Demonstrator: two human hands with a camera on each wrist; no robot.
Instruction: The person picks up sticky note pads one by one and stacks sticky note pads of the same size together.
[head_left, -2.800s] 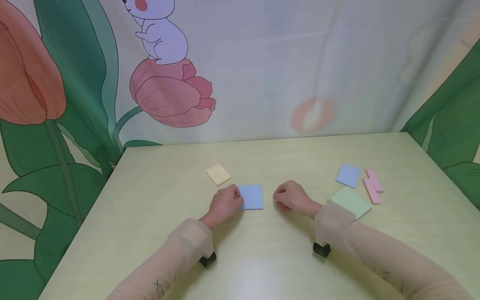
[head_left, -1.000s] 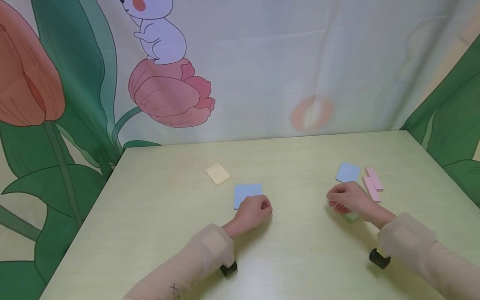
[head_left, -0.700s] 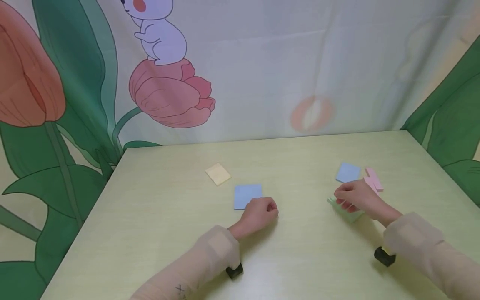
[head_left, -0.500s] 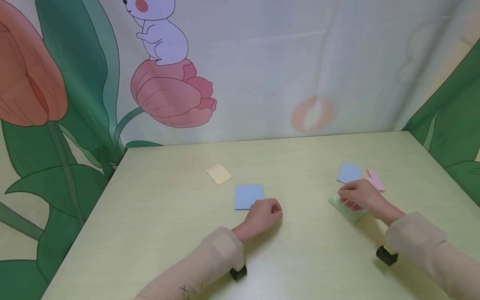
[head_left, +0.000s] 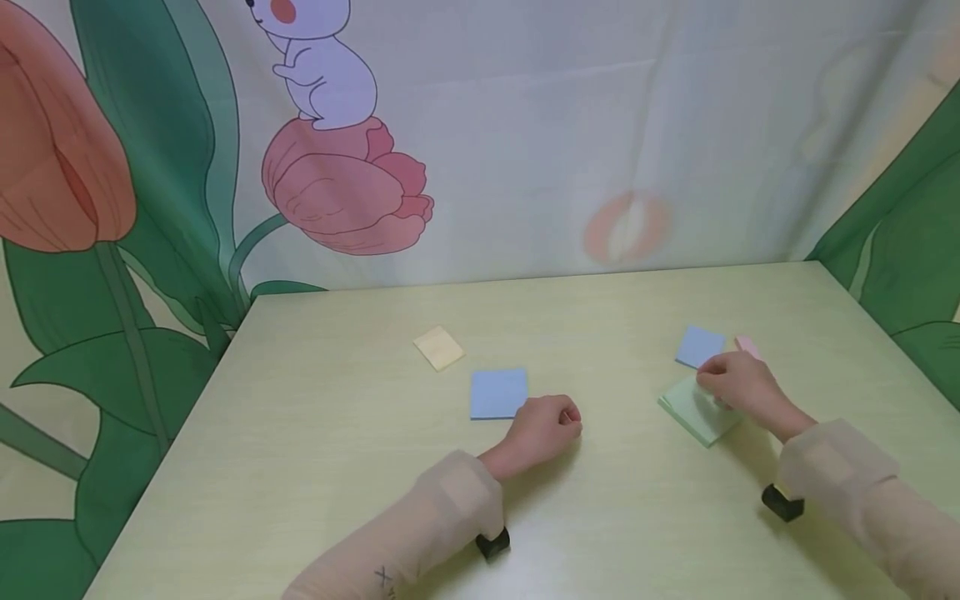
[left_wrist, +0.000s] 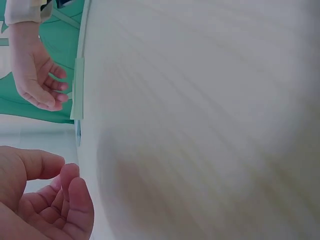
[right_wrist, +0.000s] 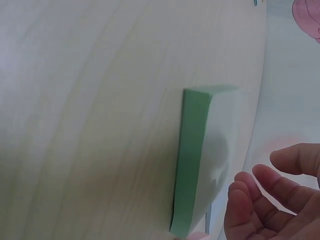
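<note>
Green and square, the sticky-note pad (head_left: pixel 694 415) lies on the desk (head_left: pixel 615 533) just below my right hand (head_left: pixel 744 387), empty and loosely curled like my left hand (head_left: pixel 542 429) well apart, so a light edge pinch should work best.

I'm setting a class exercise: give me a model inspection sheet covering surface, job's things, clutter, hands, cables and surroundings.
Surface: pale wood-look table
Job's things: green pad and near blue pad, both lying flat
Clutter: yellow pad, far blue pad, pink strip partly hidden
Hands: left hand by the near blue pad, right hand over the green pad; neither visibly holding anything
Cables: nothing seen
Surroundings: curtain printed with flowers and a cartoon animal
</note>
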